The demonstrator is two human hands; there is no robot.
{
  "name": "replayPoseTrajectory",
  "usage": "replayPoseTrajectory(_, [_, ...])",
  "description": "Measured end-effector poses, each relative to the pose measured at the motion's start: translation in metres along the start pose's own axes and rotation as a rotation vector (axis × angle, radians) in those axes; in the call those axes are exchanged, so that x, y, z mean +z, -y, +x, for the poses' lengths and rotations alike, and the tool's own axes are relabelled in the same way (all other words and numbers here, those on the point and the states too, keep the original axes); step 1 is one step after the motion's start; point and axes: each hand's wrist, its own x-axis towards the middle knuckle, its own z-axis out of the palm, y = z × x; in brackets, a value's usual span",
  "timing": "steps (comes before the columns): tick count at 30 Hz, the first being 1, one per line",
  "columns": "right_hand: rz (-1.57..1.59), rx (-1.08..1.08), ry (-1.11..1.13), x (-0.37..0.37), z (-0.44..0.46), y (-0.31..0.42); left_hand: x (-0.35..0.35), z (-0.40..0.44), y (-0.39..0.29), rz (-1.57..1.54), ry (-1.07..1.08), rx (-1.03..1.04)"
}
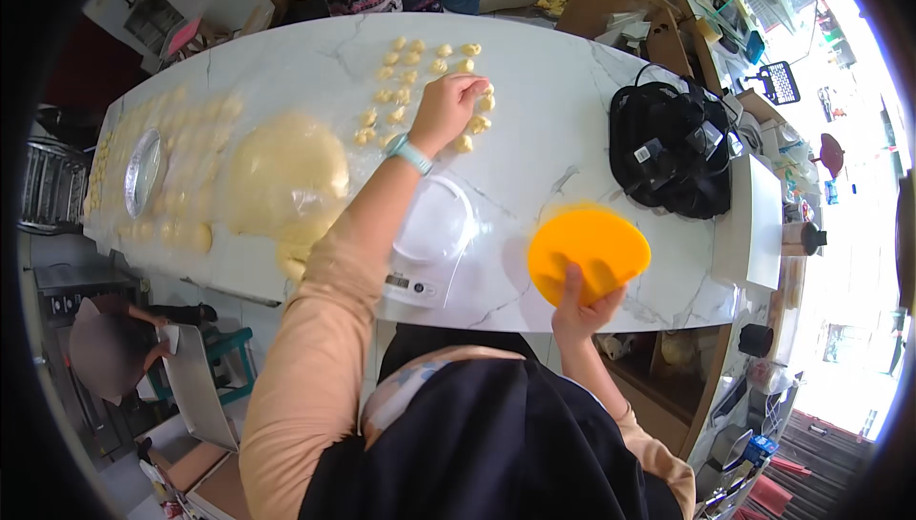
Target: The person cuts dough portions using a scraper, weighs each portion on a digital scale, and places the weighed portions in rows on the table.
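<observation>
My left hand (450,112), a watch on its wrist, reaches over rows of small dough pieces (397,115) on the marble table. Its fingers are pinched together right beside a dough piece (488,101); whether they hold anything is hidden. My right hand (580,312) grips an orange dough scraper (592,243) above the table's near edge, thumb on top. Between my arms stands a white kitchen scale (425,286) with a round, pale plate (434,219). Left of my forearm lies a large dough mass (286,172) under clear plastic.
More dough pieces lie under plastic sheeting (196,153) at the left, around a metal bowl (144,174). A black bag (668,148) and a white box (749,219) occupy the table's right end. Other people are beyond the far edge and at the lower left.
</observation>
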Motion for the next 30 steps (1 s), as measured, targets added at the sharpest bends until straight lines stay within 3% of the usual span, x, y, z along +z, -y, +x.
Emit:
replayPoseTrajectory(2, [0.036,0.039,0.006,-0.012,0.005,0.001,0.034,0.03,0.048,0.086,-0.089,0.168])
replayPoseTrajectory(5, [-0.033,0.013,0.025,-0.034,0.015,-0.002,0.067,0.043,0.099,0.168,0.011,0.065])
replayPoseTrajectory(6, [-0.042,0.011,0.016,-0.041,0.017,-0.005,0.065,0.046,0.098,0.186,0.131,-0.02])
replayPoseTrajectory(9, [-0.079,0.004,-0.017,-0.052,0.027,-0.008,0.057,0.028,0.068,0.353,-0.117,0.12])
replayPoseTrajectory(10, [-0.092,0.0,-0.026,-0.054,0.033,-0.009,0.037,0.014,0.042,0.211,-0.126,0.132])
replayPoseTrajectory(13, [-0.141,0.006,-0.097,-0.053,0.056,-0.017,-0.031,-0.071,-0.04,-0.04,-0.239,0.065])
replayPoseTrajectory(16, [-0.128,0.007,-0.151,-0.034,0.084,-0.01,-0.06,-0.199,-0.035,0.133,-0.589,-0.056])
replayPoseTrajectory(19, [-0.074,0.014,-0.178,0.001,0.101,0.003,-0.076,-0.278,-0.02,0.407,-0.759,-0.275])
replayPoseTrajectory(21, [0.104,-0.012,-0.095,0.037,0.096,0.015,-0.09,-0.307,-0.01,0.587,-0.859,-0.313])
replayPoseTrajectory(24, [0.214,-0.104,0.082,0.088,0.072,0.027,-0.116,-0.317,0.014,0.651,-0.738,-0.362])
replayPoseTrajectory(28, [0.211,-0.423,0.265,0.136,0.045,0.056,-0.13,-0.34,0.02,0.581,-0.855,-0.454])
replayPoseTrajectory(30, [0.339,-0.152,0.393,0.157,0.031,0.077,-0.132,-0.352,0.02,0.518,-0.887,-0.488])
